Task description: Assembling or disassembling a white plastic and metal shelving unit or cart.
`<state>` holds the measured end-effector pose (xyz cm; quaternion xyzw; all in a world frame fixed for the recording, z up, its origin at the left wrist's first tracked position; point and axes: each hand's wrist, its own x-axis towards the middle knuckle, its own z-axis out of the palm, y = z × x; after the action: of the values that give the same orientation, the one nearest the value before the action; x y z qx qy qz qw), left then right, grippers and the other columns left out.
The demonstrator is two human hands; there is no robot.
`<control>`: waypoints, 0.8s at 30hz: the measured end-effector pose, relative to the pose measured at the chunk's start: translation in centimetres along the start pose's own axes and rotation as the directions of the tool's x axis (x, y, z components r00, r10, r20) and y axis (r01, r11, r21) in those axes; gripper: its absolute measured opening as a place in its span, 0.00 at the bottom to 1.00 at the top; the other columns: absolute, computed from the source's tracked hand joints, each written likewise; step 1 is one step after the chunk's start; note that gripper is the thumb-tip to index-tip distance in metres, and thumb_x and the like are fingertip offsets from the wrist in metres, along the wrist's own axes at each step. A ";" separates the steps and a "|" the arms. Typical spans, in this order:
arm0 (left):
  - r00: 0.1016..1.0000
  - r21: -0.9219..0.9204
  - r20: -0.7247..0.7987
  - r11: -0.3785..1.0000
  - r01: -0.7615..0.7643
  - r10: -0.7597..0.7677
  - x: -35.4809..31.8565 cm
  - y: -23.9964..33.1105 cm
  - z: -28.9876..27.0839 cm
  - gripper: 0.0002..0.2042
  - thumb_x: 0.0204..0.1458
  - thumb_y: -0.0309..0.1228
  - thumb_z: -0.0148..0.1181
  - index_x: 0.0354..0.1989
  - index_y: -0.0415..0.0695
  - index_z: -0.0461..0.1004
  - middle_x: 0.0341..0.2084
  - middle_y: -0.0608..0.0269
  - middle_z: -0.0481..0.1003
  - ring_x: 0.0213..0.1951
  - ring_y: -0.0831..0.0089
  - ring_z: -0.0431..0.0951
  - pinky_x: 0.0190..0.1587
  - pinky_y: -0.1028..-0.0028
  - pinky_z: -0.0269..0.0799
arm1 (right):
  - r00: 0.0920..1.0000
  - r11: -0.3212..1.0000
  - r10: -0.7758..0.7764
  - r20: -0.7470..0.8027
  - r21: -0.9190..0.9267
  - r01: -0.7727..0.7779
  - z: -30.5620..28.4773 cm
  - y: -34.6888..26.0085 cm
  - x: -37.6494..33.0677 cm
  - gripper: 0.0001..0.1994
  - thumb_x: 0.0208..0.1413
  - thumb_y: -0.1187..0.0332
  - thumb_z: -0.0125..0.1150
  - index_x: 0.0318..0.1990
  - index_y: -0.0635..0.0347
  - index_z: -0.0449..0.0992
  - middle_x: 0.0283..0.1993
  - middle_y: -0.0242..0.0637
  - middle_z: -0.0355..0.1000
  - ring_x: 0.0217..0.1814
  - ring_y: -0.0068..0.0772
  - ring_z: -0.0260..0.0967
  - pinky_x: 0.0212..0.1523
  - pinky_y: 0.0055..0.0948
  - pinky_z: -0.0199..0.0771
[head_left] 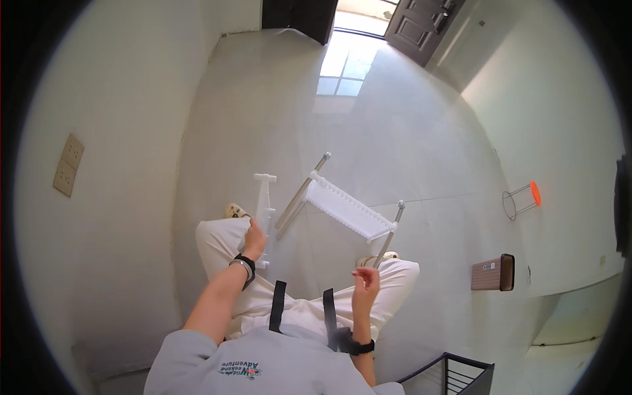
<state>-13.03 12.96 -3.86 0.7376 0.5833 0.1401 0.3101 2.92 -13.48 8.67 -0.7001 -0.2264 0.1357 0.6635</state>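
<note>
Grey shirt [289,359] nearest, I'd steady the white bracket [264,195] my left hand [255,240] clamps; right hand's [366,284] fingers, I can't tell.

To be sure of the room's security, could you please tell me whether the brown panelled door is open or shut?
Open: the brown panelled door stands beside a doorway through which daylight shows.

And there's dark lettering [240,368], upside down, on the grey shirt [296,362]; the brown box's [486,279] pale label [488,266] is too small to read.
</note>
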 end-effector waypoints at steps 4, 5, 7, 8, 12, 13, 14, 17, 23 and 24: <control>0.996 -0.033 -0.079 0.999 -0.031 0.028 1.7 1.4 -2.1 0.16 0.46 0.22 0.43 0.46 0.31 0.56 0.30 0.31 0.71 0.36 0.37 0.72 0.41 0.49 0.66 | 0.986 0.996 0.012 -0.164 -0.088 -0.026 -5.0 -0.1 -0.4 0.07 0.47 0.84 0.48 0.33 0.65 0.68 0.31 0.35 0.66 0.32 0.26 0.69 0.37 0.22 0.70; 0.988 -0.015 -0.139 0.997 -0.070 0.067 2.3 1.8 -2.7 0.16 0.46 0.22 0.45 0.46 0.32 0.56 0.30 0.32 0.71 0.36 0.38 0.72 0.40 0.50 0.67 | 0.979 0.995 0.024 -0.204 -0.090 -0.043 -6.2 0.2 -0.7 0.06 0.47 0.83 0.48 0.33 0.66 0.68 0.31 0.35 0.66 0.31 0.26 0.69 0.36 0.22 0.69; 0.975 -0.024 -0.193 0.993 -0.118 0.111 3.4 3.6 -4.3 0.17 0.46 0.22 0.46 0.46 0.32 0.56 0.30 0.33 0.72 0.36 0.39 0.72 0.39 0.51 0.67 | 0.966 0.996 0.027 -0.259 -0.080 -0.049 -8.3 0.8 -1.3 0.06 0.47 0.83 0.47 0.33 0.66 0.68 0.31 0.36 0.66 0.31 0.26 0.69 0.35 0.22 0.69; 0.962 -0.032 -0.240 0.990 -0.141 0.129 3.8 4.3 -5.3 0.17 0.46 0.22 0.48 0.46 0.32 0.57 0.30 0.34 0.72 0.36 0.40 0.72 0.39 0.51 0.67 | 0.956 0.990 0.040 -0.291 -0.116 -0.077 -9.1 0.9 -1.8 0.06 0.47 0.82 0.46 0.33 0.66 0.68 0.31 0.36 0.66 0.30 0.26 0.69 0.35 0.22 0.69; 0.918 -0.097 -0.324 0.957 -0.274 0.230 3.5 7.2 -8.3 0.17 0.48 0.24 0.52 0.47 0.34 0.58 0.31 0.37 0.72 0.36 0.43 0.73 0.37 0.52 0.67 | 0.927 0.974 0.114 -0.358 -0.145 -0.176 -10.1 0.8 -2.0 0.06 0.47 0.81 0.46 0.33 0.66 0.68 0.30 0.35 0.67 0.27 0.25 0.69 0.34 0.21 0.69; 0.894 -0.062 -0.339 0.941 -0.332 0.293 2.9 7.8 -8.8 0.17 0.49 0.26 0.54 0.47 0.36 0.59 0.32 0.38 0.72 0.36 0.43 0.73 0.37 0.54 0.68 | 0.923 0.980 0.110 -0.369 -0.115 -0.163 -10.2 1.2 -1.9 0.05 0.48 0.80 0.46 0.33 0.66 0.68 0.30 0.35 0.67 0.27 0.25 0.69 0.33 0.22 0.69; 0.891 -0.057 -0.341 0.939 -0.339 0.300 2.1 8.8 -9.8 0.17 0.49 0.26 0.54 0.47 0.36 0.59 0.32 0.38 0.72 0.36 0.43 0.73 0.37 0.54 0.68 | 0.922 0.981 0.110 -0.372 -0.108 -0.161 -9.8 0.7 -1.7 0.05 0.48 0.80 0.46 0.33 0.66 0.68 0.30 0.35 0.67 0.27 0.25 0.69 0.33 0.22 0.69; 0.888 -0.019 -0.256 0.916 -0.400 0.382 -0.4 11.7 -12.6 0.17 0.49 0.26 0.55 0.46 0.37 0.60 0.33 0.38 0.72 0.37 0.43 0.73 0.36 0.56 0.69 | 0.957 0.985 0.118 -0.265 -0.093 -0.147 -8.7 -0.9 0.1 0.04 0.50 0.79 0.48 0.33 0.66 0.69 0.31 0.36 0.69 0.28 0.25 0.70 0.34 0.22 0.69; 0.583 -0.013 -0.184 0.591 -0.806 0.791 -5.7 16.2 -18.6 0.11 0.45 0.22 0.54 0.39 0.38 0.68 0.39 0.42 0.73 0.40 0.50 0.75 0.39 0.64 0.73 | 0.992 0.989 0.063 0.110 0.128 -0.077 -7.4 -5.9 4.5 0.14 0.58 0.65 0.48 0.47 0.65 0.68 0.43 0.43 0.70 0.41 0.32 0.71 0.43 0.25 0.70; 0.407 -0.006 -0.125 0.410 -0.912 0.905 -6.3 17.4 -19.6 0.08 0.45 0.21 0.54 0.36 0.39 0.68 0.41 0.45 0.73 0.42 0.54 0.75 0.42 0.66 0.73 | 0.978 0.908 0.107 0.181 0.383 -0.171 -7.2 -7.7 4.8 0.20 0.59 0.58 0.45 0.51 0.65 0.65 0.47 0.44 0.68 0.45 0.35 0.69 0.46 0.30 0.69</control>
<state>-12.48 10.57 22.94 0.9157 0.0996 0.3445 0.1813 9.54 -17.21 17.43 -0.5527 -0.1948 0.2801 0.7603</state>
